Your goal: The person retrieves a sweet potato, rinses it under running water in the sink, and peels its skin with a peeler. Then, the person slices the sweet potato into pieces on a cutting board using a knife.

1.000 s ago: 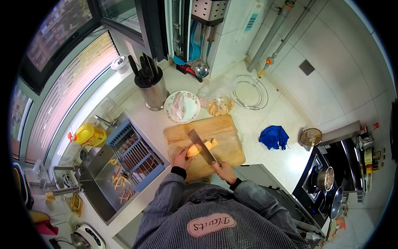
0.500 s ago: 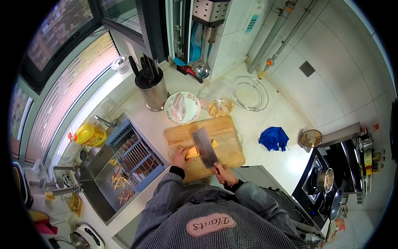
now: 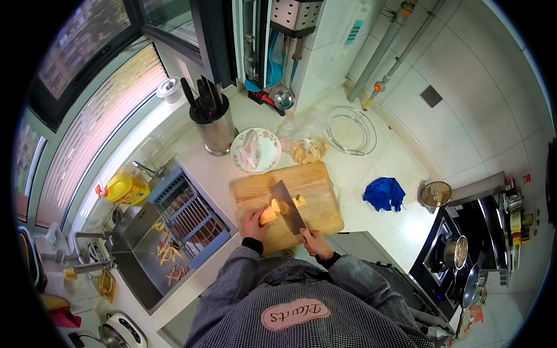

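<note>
On the wooden cutting board (image 3: 316, 185), my left hand (image 3: 253, 225) is closed round the left end of an orange vegetable piece (image 3: 268, 216). My right hand (image 3: 316, 243) grips the handle of a broad cleaver (image 3: 290, 209), whose blade slants up and left across the board. A cut piece (image 3: 275, 205) lies between the vegetable and the blade. More orange pieces (image 3: 299, 201) are on the blade's right side, partly hidden by it.
Behind the board are a floral plate (image 3: 270, 152) with a bagged item and a plastic bag of yellow chunks (image 3: 309, 151). A knife block (image 3: 213, 130) stands behind left. The sink (image 3: 136, 238) holds peelings; a blue cloth (image 3: 384, 194) and stove (image 3: 432, 261) are right.
The cleaver blade has moved slightly right, away from the held vegetable. A cut piece now shows beside the vegetable's end.
</note>
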Tool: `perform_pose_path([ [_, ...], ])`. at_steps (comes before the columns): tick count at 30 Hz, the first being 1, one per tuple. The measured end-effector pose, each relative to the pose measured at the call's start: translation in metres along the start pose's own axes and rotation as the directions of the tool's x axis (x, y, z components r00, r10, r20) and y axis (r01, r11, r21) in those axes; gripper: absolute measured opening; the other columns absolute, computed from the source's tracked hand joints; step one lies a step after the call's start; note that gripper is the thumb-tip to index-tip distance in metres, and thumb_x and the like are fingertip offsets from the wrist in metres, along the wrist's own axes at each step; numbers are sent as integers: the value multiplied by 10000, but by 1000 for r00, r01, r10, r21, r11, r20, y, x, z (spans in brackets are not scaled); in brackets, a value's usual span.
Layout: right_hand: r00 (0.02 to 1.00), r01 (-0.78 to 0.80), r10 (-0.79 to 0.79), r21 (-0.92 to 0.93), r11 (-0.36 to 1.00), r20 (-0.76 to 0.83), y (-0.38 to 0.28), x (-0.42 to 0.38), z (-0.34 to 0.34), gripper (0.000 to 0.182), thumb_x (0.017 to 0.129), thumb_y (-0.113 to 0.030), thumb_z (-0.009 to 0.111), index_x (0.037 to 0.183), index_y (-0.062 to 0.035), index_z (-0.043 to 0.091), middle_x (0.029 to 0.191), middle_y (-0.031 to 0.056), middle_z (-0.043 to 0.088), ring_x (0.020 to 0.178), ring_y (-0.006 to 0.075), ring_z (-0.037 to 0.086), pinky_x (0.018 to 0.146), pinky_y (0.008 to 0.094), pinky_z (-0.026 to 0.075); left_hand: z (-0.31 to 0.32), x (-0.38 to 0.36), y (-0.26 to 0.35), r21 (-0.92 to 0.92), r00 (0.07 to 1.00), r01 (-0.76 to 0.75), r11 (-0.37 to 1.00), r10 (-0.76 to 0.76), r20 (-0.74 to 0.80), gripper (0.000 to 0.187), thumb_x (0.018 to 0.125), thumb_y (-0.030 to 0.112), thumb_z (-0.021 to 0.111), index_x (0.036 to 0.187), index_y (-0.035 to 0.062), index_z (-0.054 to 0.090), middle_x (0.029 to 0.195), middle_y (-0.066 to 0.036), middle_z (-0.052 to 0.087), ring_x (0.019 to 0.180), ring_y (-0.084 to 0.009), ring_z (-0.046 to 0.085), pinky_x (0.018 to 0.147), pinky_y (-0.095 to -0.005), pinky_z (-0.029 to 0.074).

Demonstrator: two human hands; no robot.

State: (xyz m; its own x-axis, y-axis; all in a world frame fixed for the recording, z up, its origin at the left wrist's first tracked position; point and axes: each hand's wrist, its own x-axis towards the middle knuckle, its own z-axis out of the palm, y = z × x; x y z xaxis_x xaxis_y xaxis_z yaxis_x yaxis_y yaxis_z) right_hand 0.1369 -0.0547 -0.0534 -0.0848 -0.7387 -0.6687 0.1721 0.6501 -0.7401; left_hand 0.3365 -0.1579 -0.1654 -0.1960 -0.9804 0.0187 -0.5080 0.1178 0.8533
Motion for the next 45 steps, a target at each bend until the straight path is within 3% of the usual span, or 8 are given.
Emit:
perform_pose_path([
  [4, 978, 173, -199, -285, 943, -67, 9, 4, 0, 378, 938, -357, 484, 688, -73, 488, 475, -9, 400, 360, 77, 337, 340, 263, 261, 4, -3, -1, 168, 999, -22, 986, 28, -34, 525, 625, 112, 794, 1109, 47, 602, 1031, -120, 544, 950, -262, 562, 771, -331, 500],
  [6, 933, 300, -357, -462, 834, -39, -4, -5, 9, 383, 936, -342, 491, 703, -38, 514, 480, 24, 423, 384, 96, 380, 366, 286, 306, 3, -6, -11, -77, 999, -29, 997, 25, -43, 555, 616, 126, 803, 1123, 56, 589, 1049, -113, 520, 942, -253, 546, 786, -326, 489],
  [8, 885, 393, -466, -547, 739, 6, -28, -27, 21, 423, 890, -363, 547, 791, 48, 565, 564, 206, 500, 502, 294, 522, 521, 392, 410, -11, -13, -12, -69, 999, 5, 998, -9, -53, 560, 610, 126, 807, 1121, 59, 586, 1051, -109, 510, 920, -246, 542, 780, -322, 489],
  [18, 894, 328, -447, -698, 637, 12, 20, 20, 23, 364, 848, -331, 575, 798, 28, 612, 695, 215, 599, 653, 356, 601, 611, 430, 459, -27, -21, -5, -67, 987, 154, 986, -156, -39, 520, 618, 130, 820, 1080, 53, 593, 1005, -106, 516, 841, -235, 551, 737, -317, 498],
  [27, 935, 324, -348, -567, 758, 69, 16, 31, 11, 400, 862, -358, 560, 741, 22, 585, 522, 127, 519, 445, 225, 499, 453, 363, 391, -4, 8, -11, -200, 993, 95, 975, -78, 93, 511, 673, 145, 800, 1133, 40, 604, 1023, -111, 583, 822, -221, 606, 699, -306, 517],
  [29, 995, 75, -43, -375, 924, 93, 11, 33, 2, 417, 908, -440, 487, 854, -36, 575, 507, -12, 431, 343, 75, 359, 314, 235, 250, -4, 11, -17, -120, 989, 37, 992, -20, 146, 510, 698, 184, 790, 1156, 59, 603, 1017, -105, 605, 769, -207, 615, 679, -286, 518],
  [41, 967, -131, 123, 24, 991, 224, -16, 22, -5, 378, 947, -399, 428, 687, -127, 406, 473, -53, 285, 345, 64, 208, 321, 228, 169, -36, 20, -52, -24, 942, -290, 957, 290, 171, 329, 731, 135, 728, 1038, 54, 643, 967, -112, 611, 837, -247, 613, 742, -316, 504],
  [45, 982, -72, 40, 173, 982, 183, -32, 2, -9, 370, 956, -382, 417, 690, -126, 404, 474, -51, 290, 347, 56, 218, 323, 224, 174, -37, 10, -14, 54, 986, -67, 996, 58, 155, 490, 685, 184, 765, 1119, 67, 572, 1095, -116, 558, 944, -258, 583, 817, -338, 487],
])
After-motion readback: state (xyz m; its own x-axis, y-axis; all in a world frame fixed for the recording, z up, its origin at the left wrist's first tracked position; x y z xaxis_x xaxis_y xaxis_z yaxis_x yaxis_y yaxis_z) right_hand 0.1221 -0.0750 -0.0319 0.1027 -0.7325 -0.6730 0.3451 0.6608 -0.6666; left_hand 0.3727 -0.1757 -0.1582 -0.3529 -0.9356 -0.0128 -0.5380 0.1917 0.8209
